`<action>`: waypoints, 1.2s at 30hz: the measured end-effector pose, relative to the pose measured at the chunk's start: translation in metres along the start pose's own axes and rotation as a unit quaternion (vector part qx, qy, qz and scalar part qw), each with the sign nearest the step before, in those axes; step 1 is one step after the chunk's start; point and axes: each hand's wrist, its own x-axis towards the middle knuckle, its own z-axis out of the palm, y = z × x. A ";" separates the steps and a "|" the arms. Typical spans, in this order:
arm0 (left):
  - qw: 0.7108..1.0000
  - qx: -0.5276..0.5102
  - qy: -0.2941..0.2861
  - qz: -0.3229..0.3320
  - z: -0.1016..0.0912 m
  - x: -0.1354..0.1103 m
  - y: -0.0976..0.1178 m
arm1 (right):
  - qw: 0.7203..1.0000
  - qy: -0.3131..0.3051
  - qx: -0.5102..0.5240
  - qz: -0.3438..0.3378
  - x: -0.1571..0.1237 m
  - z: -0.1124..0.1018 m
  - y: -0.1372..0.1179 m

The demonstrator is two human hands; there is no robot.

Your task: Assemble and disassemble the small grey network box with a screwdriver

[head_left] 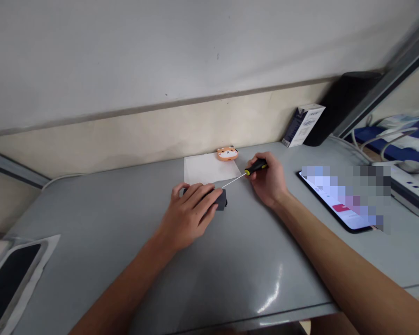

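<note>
A small dark grey box-shaped object [222, 201] lies on the grey desk, mostly covered by my left hand [188, 209]. The fingers of that hand are wrapped over its top and press it down. My right hand [267, 179] is closed around a screwdriver [256, 166] with a black and yellow handle. The thin metal shaft slants down to the left, and its tip reaches the box's upper right edge, close to my left fingertips. Whether the tip sits in a screw cannot be made out.
Behind my hands lies a white paper [207, 168] with an orange animal-face case [227, 153] on it. A lit phone [342, 204] and a power strip [410, 190] are at right. A carton [303, 124] and black cylinder [345, 104] stand by the wall. A dark flat device [12, 284] is at left.
</note>
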 end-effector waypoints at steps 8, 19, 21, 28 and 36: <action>0.999 -0.001 -0.025 -0.024 -0.001 -0.001 0.003 | 0.999 0.016 0.030 0.002 0.000 0.001 -0.001; 0.998 -0.012 -0.052 -0.015 -0.001 0.000 0.008 | 0.998 0.031 0.052 0.016 -0.003 0.006 -0.005; 0.999 -0.014 -0.044 -0.005 0.000 0.000 0.008 | 0.998 0.029 0.055 0.014 -0.002 0.005 -0.005; 0.995 -0.082 -0.023 -0.049 -0.012 -0.002 -0.011 | 0.999 0.039 -0.011 -0.021 0.003 0.003 0.005; 0.920 -0.315 -0.064 -0.223 -0.016 -0.006 -0.034 | 0.986 -0.011 -0.154 -0.070 0.002 -0.001 0.019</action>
